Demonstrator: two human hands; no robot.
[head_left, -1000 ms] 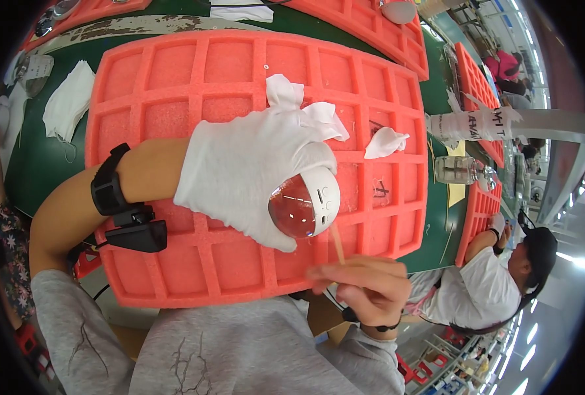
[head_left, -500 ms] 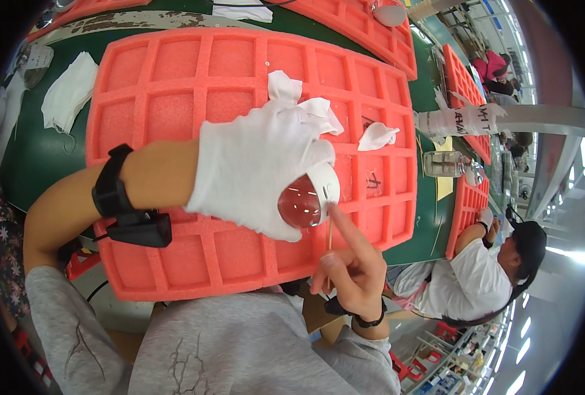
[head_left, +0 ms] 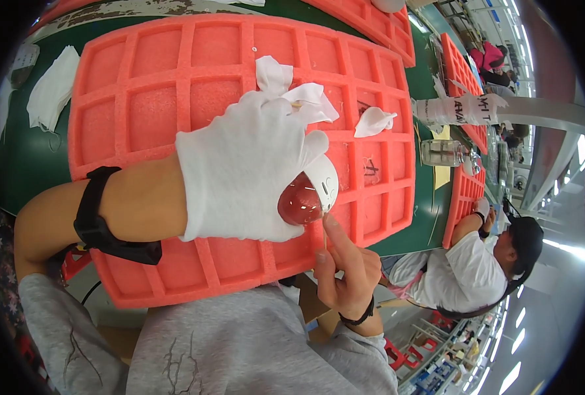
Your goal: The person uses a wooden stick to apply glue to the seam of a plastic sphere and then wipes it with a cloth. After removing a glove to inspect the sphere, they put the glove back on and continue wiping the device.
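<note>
My left hand (head_left: 239, 171), in a white glove, grips a glossy round ornament (head_left: 299, 201), red on one side and white with thin dark lines on the other. Bare, my right hand (head_left: 350, 276) pinches a thin wooden stick (head_left: 325, 240), its index finger stretched along it. The stick's upper end meets the ornament's lower edge, where the red and white join; its tip is too small to make out. Beneath both hands lies a red foam tray (head_left: 190, 46) of square compartments. A crumpled white cloth (head_left: 319, 108) lies against the gloved fingers.
Another white scrap (head_left: 373, 122) rests on the tray at right. White cloths (head_left: 54, 92) lie on the green table at left. A clear glass jar (head_left: 440, 153) stands beside a taped grey post (head_left: 460, 110). A co-worker (head_left: 467, 276) sits at right by more foam trays (head_left: 463, 197).
The ornament has turned in my left hand, showing more of its lined white side. My right hand has moved slightly left, and the stick now meets the ornament's lower edge.
</note>
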